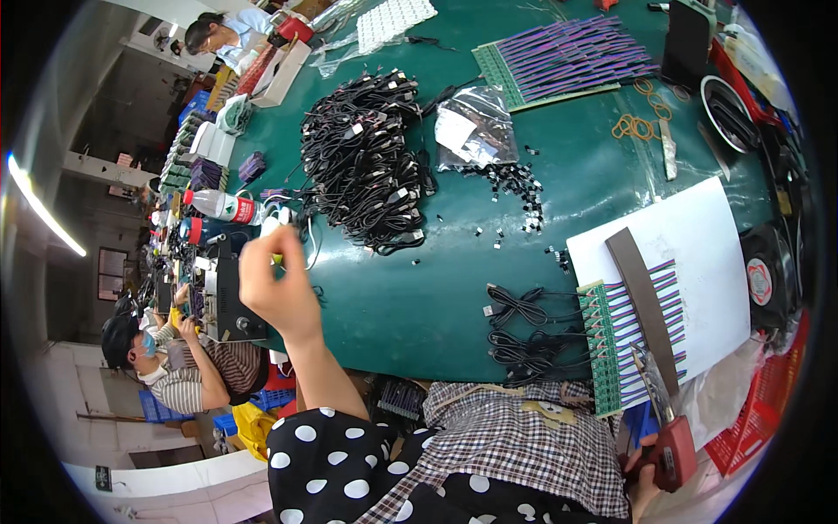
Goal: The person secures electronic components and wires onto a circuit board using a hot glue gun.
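My left hand is raised over the left side of the table with its fingers curled into a pinch. Whatever it holds, if anything, I cannot make out. At the lower right, my right hand grips a red-handled tool, whose metal front points toward a green circuit board strip. Striped ribbon wires run from the strip across a white sheet. A dark brown bar lies over these wires. Bundled black USB cables reach the strip's left edge.
A large heap of black cables covers the table's upper middle. Near it are a plastic bag, scattered small black parts and more wired boards. A bottle and a control box stand left. Co-workers sit beyond.
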